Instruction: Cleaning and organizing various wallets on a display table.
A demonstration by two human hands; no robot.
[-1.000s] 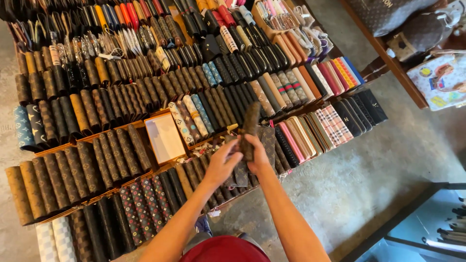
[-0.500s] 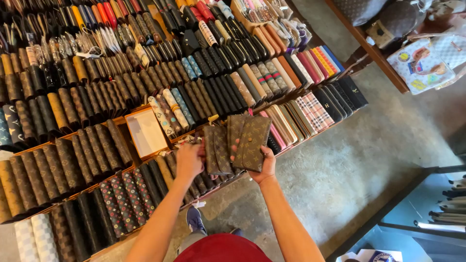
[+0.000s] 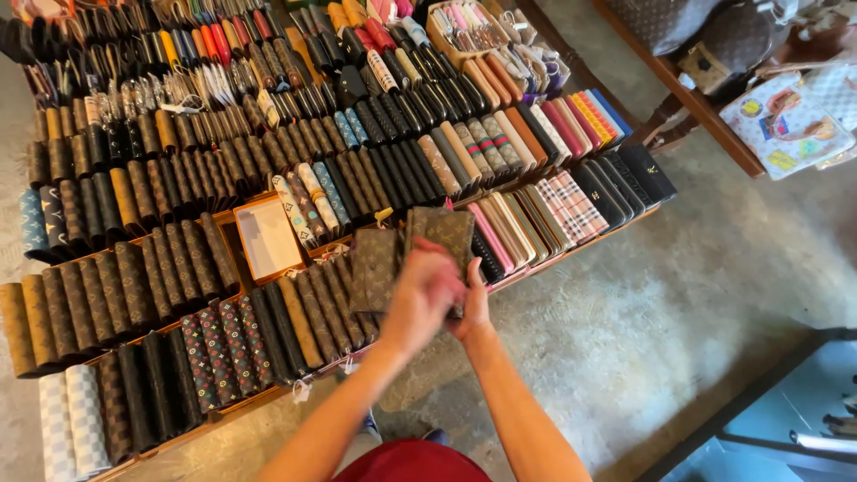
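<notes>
I hold a brown patterned wallet [image 3: 446, 234] upright over the front of the display. My right hand [image 3: 471, 303] grips its lower edge from beneath. My left hand [image 3: 420, 299] lies across its lower front, blurred by motion, partly covering my right hand. A second brown patterned wallet [image 3: 375, 268] shows just left of my left hand; whether I hold it or it stands in the row I cannot tell. Rows of long wallets stand on edge right behind my hands.
A low wooden display table [image 3: 571, 254] carries several rows of brown, black, pink, plaid and coloured wallets. An open pale box [image 3: 268, 236] sits among them. Concrete floor [image 3: 643, 330] lies to the right. Bags [image 3: 786, 125] rest on a shelf at top right.
The wallet was held folded, then spread wide open between both hands. Now my left hand has crossed over to the right, onto its front, and my hands are together.
</notes>
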